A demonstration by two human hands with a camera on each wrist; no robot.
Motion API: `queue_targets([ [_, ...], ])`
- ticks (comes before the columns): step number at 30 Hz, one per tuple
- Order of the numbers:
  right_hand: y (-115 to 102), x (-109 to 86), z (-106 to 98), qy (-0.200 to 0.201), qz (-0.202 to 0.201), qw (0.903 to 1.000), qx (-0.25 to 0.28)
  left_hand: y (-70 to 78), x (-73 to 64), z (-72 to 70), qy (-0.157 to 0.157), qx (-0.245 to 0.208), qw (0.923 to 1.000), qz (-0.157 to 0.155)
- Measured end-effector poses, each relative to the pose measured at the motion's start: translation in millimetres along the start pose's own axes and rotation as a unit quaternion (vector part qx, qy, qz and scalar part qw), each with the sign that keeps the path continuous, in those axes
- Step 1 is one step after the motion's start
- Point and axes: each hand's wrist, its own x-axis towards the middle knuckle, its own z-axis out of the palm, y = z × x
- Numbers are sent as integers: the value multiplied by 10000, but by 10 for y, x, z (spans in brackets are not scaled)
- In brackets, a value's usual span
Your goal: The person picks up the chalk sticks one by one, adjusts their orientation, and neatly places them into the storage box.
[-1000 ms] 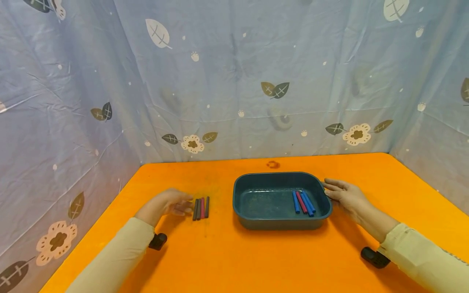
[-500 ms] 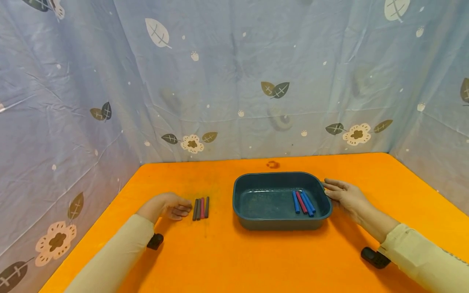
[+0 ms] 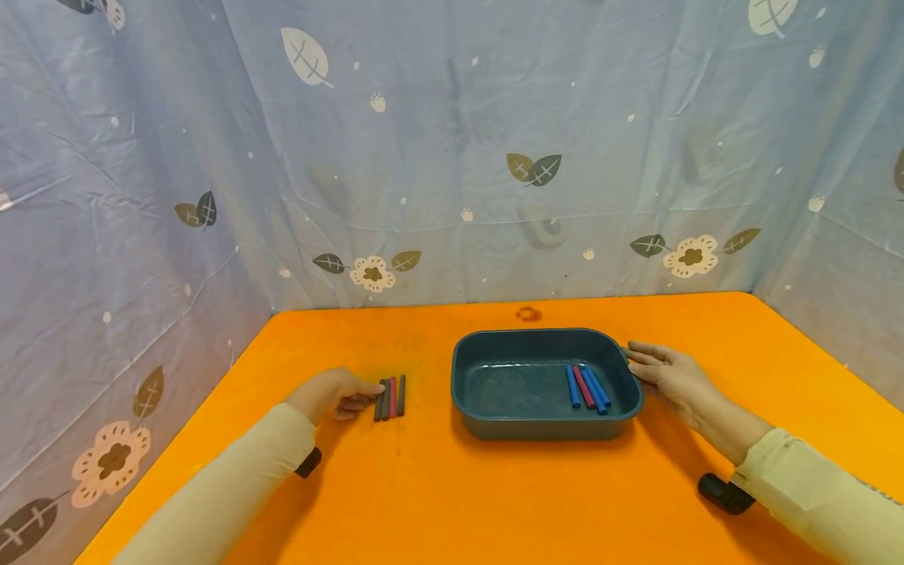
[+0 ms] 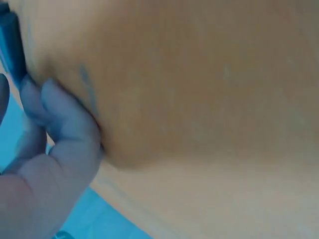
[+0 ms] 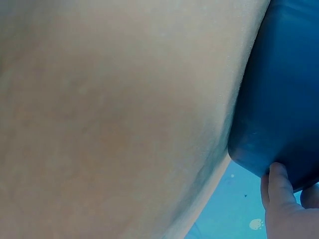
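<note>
1. Dark teal, glossy, rounded-rectangular tray [image 3: 504, 396]: located right of centre in the head frame, standing on the flat orange tabletop [image 3: 424, 502].
2. Tray contents: three blue cylindrical sticks [image 3: 573, 388] and one reddish-pink cylindrical stick [image 3: 584, 388], grouped at the tray's right end. The pink unit lies between blue ones.
3. Row outside the tray: three dark brown cylindrical sticks [image 3: 379, 408] and one crimson cylindrical stick [image 3: 392, 399], left of centre in the frame, lying side by side on the tabletop. The crimson unit is third from the left.
4. Left hand [image 3: 340, 394]: positioned at the left side of the row. Thumb and forefinger extend to the upper part of the leftmost brown stick; the remaining fingers are bent beneath. The left wrist view is cropped and blurred, so whether the fingertips pinch the stick cannot be told.
5. Right hand [image 3: 674, 380]: placed at the tray's right end. Fingers are extended, slightly spread, and rest against the outer wall; the right wrist view shows a fingertip on that wall.
6. Peripheral items: cream sleeves [image 3: 233, 479] cover both forearms; black wrist-mounted units [image 3: 726, 494] show beneath both wrists.
7. Background: pale blue fabric curtain [image 3: 424, 118] with leaf and flower print, across the upper frame.
</note>
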Motion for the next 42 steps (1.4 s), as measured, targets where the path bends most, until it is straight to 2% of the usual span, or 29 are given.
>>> queue_targets([
  [3, 1, 1, -4, -5, -48, 10000, 9, 20, -35, 55, 426, 259, 9987, 100],
  [6, 3, 4, 0, 34, -108, 9999, 62, 36, -31, 97, 630, 394, 9972, 74],
  [13, 15, 6, 6, 46, -87, 9999, 139, 18, -2, 100, 584, 435, 9973, -7],
  [18, 50, 18, -25, -18, -81, 9999, 128, 3, -7, 65, 361, 302, 9989, 51],
  [22, 82, 41, -41, -2, -101, 9997, 222, -19, -30, 5, -95, -150, 9998, 27],
  [27, 53, 19, -16, 30, -127, 9999, 90, -17, -94, -47, -528, -802, 9954, 49],
  [30, 30, 4, 3, 59, -117, 9999, 12, -1, -150, -57, -564, -1090, 9922, 205],
  [35, 12, 2, 13, 31, -155, 9999, 53, 95, -216, -60, -697, -1177, 9891, 546],
  [42, 4, -11, 17, 13, -123, 9999, 8, 248, -268, 17, -915, -1406, 9841, 579],
])
